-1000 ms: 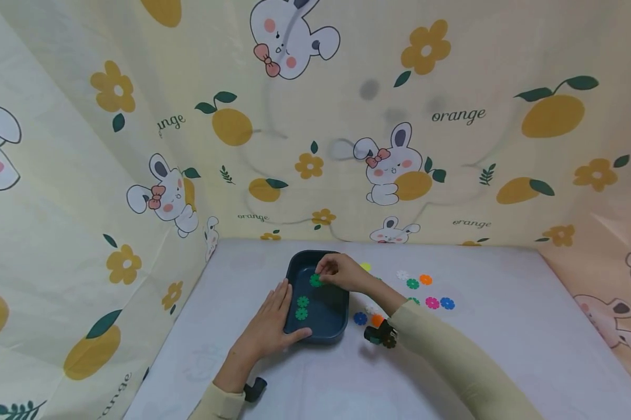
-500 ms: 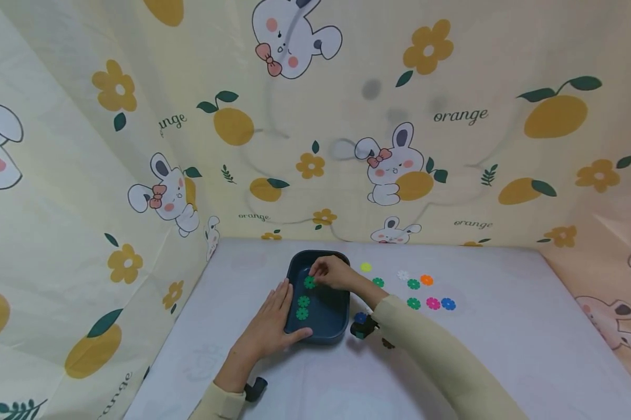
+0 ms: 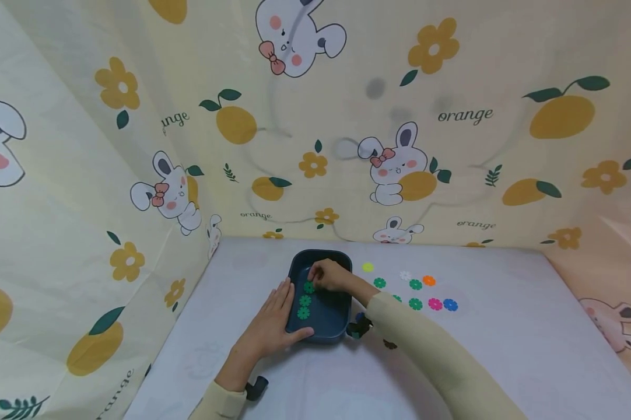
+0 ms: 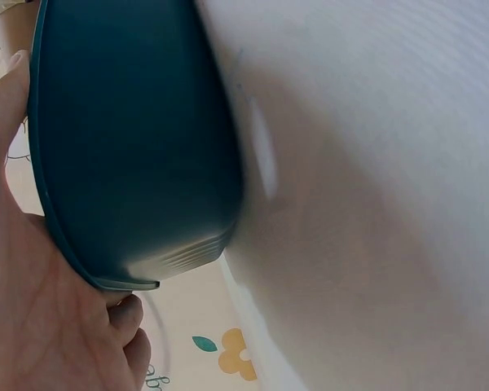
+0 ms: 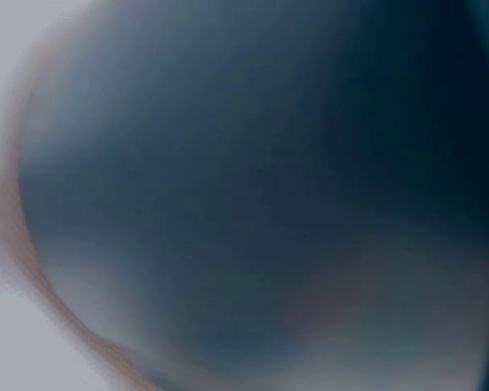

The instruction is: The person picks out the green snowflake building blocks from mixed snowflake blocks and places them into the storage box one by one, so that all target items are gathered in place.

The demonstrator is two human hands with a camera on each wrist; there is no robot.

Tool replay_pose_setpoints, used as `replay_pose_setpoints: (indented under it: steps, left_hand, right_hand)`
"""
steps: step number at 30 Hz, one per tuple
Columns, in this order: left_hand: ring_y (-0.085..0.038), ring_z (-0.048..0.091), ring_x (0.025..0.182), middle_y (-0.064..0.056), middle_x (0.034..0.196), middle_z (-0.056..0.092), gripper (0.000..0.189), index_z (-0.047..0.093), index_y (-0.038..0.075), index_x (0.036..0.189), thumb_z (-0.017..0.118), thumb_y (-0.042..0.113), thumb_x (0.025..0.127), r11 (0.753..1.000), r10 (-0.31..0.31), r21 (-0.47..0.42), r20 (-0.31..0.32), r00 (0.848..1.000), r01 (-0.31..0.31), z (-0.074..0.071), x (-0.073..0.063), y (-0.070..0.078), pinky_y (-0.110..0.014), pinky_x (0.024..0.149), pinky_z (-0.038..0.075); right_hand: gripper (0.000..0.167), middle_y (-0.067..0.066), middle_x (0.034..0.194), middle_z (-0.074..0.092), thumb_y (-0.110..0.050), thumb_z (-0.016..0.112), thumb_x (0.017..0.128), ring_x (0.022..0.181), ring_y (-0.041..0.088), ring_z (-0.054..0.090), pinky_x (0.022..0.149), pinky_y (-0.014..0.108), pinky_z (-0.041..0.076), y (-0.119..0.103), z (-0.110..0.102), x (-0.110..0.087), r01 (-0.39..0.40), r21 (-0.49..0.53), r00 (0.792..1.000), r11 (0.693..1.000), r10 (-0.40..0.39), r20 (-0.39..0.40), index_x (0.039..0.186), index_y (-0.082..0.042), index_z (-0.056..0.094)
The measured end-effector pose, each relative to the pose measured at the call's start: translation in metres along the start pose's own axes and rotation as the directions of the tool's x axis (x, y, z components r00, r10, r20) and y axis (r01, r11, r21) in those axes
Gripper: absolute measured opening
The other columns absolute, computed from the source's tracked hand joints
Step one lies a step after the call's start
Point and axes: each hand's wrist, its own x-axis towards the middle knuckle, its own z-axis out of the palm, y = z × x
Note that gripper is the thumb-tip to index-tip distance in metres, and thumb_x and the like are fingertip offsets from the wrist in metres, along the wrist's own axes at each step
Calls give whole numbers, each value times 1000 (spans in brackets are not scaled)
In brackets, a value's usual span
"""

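A dark blue rectangular container (image 3: 326, 321) stands on the white table. Two green flower-shaped discs, a nearer one (image 3: 302, 313) and a farther one (image 3: 305, 300), lie inside it along the left. My right hand (image 3: 328, 275) reaches into the container and pinches a third green flower-shaped disc (image 3: 308, 287) just beyond them. Straight fingers of my left hand (image 3: 268, 324) rest along the container's left rim, the thumb at its near corner. The left wrist view shows that hand (image 4: 41, 318) against the container wall (image 4: 138, 147). Only blurred dark blue fills most of the right wrist view.
Right of the container lie several loose flower discs: yellow (image 3: 367, 267), white (image 3: 405, 275), orange (image 3: 428, 280), pink (image 3: 435, 304), blue (image 3: 450, 305) and green (image 3: 415, 304). A brown one (image 3: 390, 344) shows by the right sleeve, which hides part of the table. A printed curtain (image 3: 315, 116) surrounds the table.
My right hand has moved left and slightly nearer with the green flower-shaped disc, bringing it close to the other two. The left hand stays on the rim.
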Motion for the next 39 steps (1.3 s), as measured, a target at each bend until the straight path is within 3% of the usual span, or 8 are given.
replay_pose_setpoints:
  steps: [15,24,31,39]
  left_hand:
    - [-24,1,168,-8,181,0,118,11,7,173,59,81,94,1000,-1,12,0,1000,1,2,1,-1,-47,136,10]
    - [-25,2,168,-8,181,1,118,11,6,173,60,80,94,1000,6,-2,-2,1000,-6,2,2,-1,-47,136,10]
    - [-25,3,168,-8,181,1,119,10,6,173,60,81,94,1000,1,1,-2,1000,-1,4,1,-1,-48,136,11]
    - [-24,2,168,-8,181,1,119,10,6,173,61,80,94,1000,-10,-3,-5,1000,10,1,1,0,-48,136,11]
  right_hand:
    - [16,4,92,71,3,77,94,82,14,64,73,27,57,-5,-1,-2,-2,-9,1000,1000,2,6,110,-1,76]
    - [16,6,98,73,3,77,95,89,15,67,83,32,61,-7,-2,-5,1,-21,1000,1000,-1,2,111,0,75]
    - [14,5,104,75,-2,78,97,94,16,71,86,33,63,-5,-12,-11,71,-37,997,997,-71,-16,111,-2,75]
    - [14,4,106,76,-7,75,101,96,15,72,88,34,64,6,-41,-28,153,-13,986,988,-154,-67,114,-2,73]
